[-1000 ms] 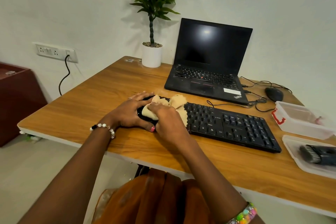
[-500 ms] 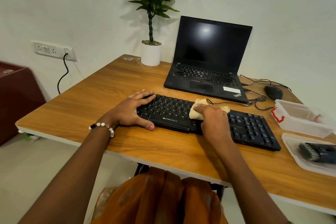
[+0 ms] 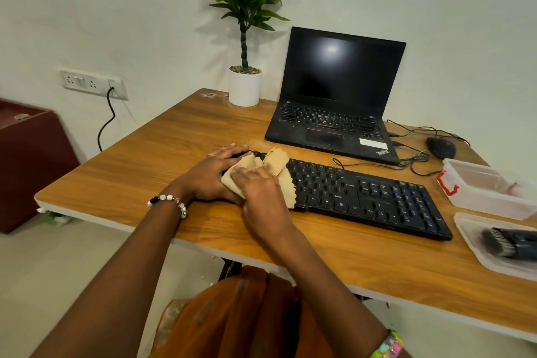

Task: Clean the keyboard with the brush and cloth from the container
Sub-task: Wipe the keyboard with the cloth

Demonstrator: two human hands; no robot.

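- Spanning most of the view, a wooden desk carries everything, with a white wall behind it.
- An open laptop with a dark screen sits at the back of the desk, a potted plant just left of it.
- A black keyboard lies near the front edge, its left end hidden under both hands.
- A clear container sits off the keyboard's right end, and nearer the front a clear lid holds the brush.
- The right hand presses the tan cloth onto the keyboard's left end, fingers bent over the bunched fabric and holding it.
- The left hand rests on the keyboard's left edge, fingers fairly straight and close together, thumb along the front side.
- A black mouse sits right of the laptop among cables.
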